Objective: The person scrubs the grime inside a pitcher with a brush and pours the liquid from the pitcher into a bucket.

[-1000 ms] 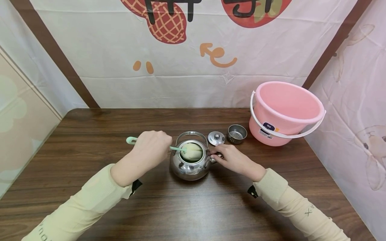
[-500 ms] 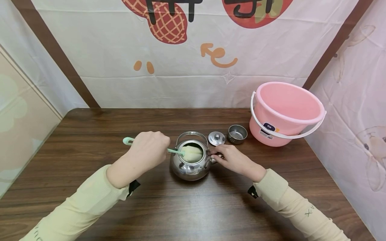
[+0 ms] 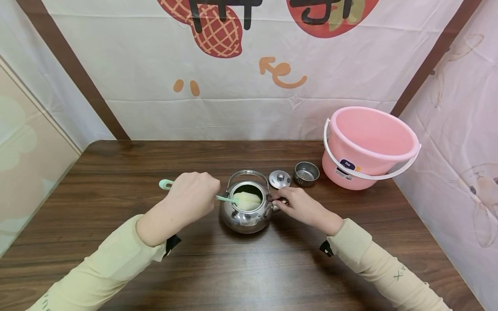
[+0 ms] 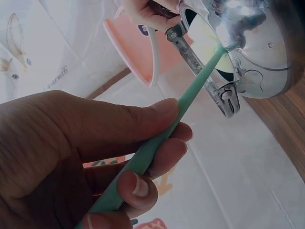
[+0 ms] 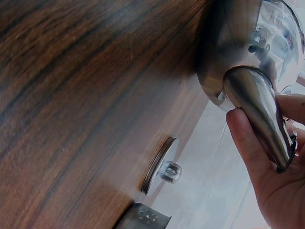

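Observation:
A round stainless-steel teapot [image 3: 247, 223] stands uncovered on the table, its bail handle [image 3: 233, 174] raised behind the opening. My left hand [image 3: 194, 195] grips the pale green handle of a sponge brush [image 4: 143, 160], thumb on one side and curled fingers on the other. The brush's pale cream sponge head [image 3: 247, 201] sits within the teapot's mouth; its lower part is hidden. On the right, my right hand [image 3: 301, 208] holds the teapot's spout [image 5: 255, 107] between thumb and fingers. Behind that hand lies the teapot's lid [image 3: 280, 179], knob up.
A small perforated metal strainer [image 3: 306, 174] stands next to the lid. The pink bucket [image 3: 352, 162] with a white handle is at the back right of the wooden table [image 3: 155, 160]. A printed cloth [image 3: 241, 116] hangs behind the table's far edge.
The sponge head has shifted toward the near side of the teapot's mouth, showing more dark interior behind it. My left hand has drawn slightly left with the brush. The right hand stays put.

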The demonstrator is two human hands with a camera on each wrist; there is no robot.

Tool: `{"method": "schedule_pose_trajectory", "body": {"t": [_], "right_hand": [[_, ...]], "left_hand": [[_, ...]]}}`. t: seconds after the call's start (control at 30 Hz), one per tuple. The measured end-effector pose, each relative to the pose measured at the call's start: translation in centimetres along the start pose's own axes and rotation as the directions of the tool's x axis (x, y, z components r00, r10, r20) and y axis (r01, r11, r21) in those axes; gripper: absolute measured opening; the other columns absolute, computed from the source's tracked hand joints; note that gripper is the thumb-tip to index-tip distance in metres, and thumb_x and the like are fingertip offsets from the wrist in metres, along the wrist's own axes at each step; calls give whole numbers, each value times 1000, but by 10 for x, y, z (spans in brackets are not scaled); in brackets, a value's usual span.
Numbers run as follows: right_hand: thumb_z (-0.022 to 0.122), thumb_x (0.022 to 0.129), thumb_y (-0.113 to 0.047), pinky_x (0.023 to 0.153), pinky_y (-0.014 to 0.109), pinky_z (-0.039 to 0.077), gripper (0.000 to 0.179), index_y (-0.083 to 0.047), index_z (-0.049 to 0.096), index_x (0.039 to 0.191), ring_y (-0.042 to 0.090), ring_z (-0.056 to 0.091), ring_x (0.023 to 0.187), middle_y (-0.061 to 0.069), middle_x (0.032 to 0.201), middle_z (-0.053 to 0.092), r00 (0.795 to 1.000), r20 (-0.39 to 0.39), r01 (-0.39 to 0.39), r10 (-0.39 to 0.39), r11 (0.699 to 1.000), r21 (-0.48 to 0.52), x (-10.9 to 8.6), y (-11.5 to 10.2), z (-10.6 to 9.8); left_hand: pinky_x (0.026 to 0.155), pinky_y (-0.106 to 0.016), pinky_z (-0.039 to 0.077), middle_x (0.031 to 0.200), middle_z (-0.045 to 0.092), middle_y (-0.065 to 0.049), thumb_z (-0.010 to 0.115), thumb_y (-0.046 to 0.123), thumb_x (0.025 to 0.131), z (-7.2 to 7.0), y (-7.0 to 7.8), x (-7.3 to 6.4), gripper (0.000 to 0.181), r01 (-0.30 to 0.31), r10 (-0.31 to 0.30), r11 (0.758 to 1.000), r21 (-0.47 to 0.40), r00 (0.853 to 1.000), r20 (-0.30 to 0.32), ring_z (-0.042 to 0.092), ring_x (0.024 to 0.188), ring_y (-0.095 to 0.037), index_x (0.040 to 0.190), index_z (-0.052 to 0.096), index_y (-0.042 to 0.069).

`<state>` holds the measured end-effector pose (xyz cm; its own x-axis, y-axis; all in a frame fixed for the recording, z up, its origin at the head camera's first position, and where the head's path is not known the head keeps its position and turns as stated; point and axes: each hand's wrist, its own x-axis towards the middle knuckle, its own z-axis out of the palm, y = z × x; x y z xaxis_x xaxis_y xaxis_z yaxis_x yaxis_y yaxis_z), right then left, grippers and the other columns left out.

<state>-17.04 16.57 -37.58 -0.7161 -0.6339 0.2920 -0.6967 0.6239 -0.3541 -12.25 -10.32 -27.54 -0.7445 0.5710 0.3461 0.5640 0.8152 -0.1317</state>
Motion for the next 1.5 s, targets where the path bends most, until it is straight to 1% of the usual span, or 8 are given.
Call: {"method": "schedule_pose_trajectory", "body": {"t": [0.23,0.43,0.53,0.73,0.87,1.17,1.4,1.5], "right_hand": [[60,86,-12,78,30,48,13,-5,66,95,15,61,87,4,92,66,1000,6,13,-13,1000,-5,0,0,-1],[59,86,-12,78,31,48,12,-6,66,95,15,61,87,4,92,66,1000,5,12,-12,1000,-7,0,0,-1],[60,86,-12,77,31,48,12,-6,66,94,15,61,86,4,92,66,1000,2,10,-10,1000,-13,0,1,-1],[59,86,-12,77,30,48,12,-6,66,94,14,61,86,3,91,66,1000,3,0,0,1000,-2,-1,1,-1],[60,86,-11,78,30,48,12,-5,66,95,15,61,86,4,92,66,1000,3,2,-2,1000,6,-1,2,0],[60,86,-12,79,30,48,14,-5,66,96,14,61,87,4,93,67,1000,16,-1,1,1000,14,0,2,0],[61,85,-12,77,30,49,13,-5,66,94,15,62,86,4,92,67,1000,-4,28,-28,1000,0,0,2,-1],[61,85,-12,77,30,49,11,-5,66,94,15,62,85,4,91,67,999,-7,38,-38,999,-4,0,1,-1]], "left_hand": [[34,-27,24,46,28,3,57,-6,58,1,4,3,34,-9,9,1000,-7,1000,-4,21,45,-12,46,33,14],[33,-29,27,46,32,3,67,0,60,4,7,7,37,-14,14,1000,-5,1000,9,25,43,-12,46,36,14],[34,-28,25,46,31,3,65,-2,60,5,9,8,37,-16,16,1000,-17,1000,13,24,44,-12,47,35,14],[36,-26,20,48,24,5,55,-8,59,7,10,11,38,-18,18,999,-35,1000,4,21,45,-11,47,28,15],[36,-26,21,47,24,5,55,-7,59,10,11,14,39,-11,11,999,-31,1000,8,21,45,-11,47,27,16],[34,-28,24,46,30,4,60,-5,61,14,9,16,37,6,-6,1000,-21,1000,16,25,44,-11,46,33,15],[33,-28,23,44,30,4,58,-7,63,16,7,16,36,30,-30,999,-20,1000,-1,24,43,-12,45,34,15],[33,-28,23,45,30,4,61,-5,63,16,6,16,38,43,-43,999,-31,999,-1,24,43,-12,45,34,15]]}}
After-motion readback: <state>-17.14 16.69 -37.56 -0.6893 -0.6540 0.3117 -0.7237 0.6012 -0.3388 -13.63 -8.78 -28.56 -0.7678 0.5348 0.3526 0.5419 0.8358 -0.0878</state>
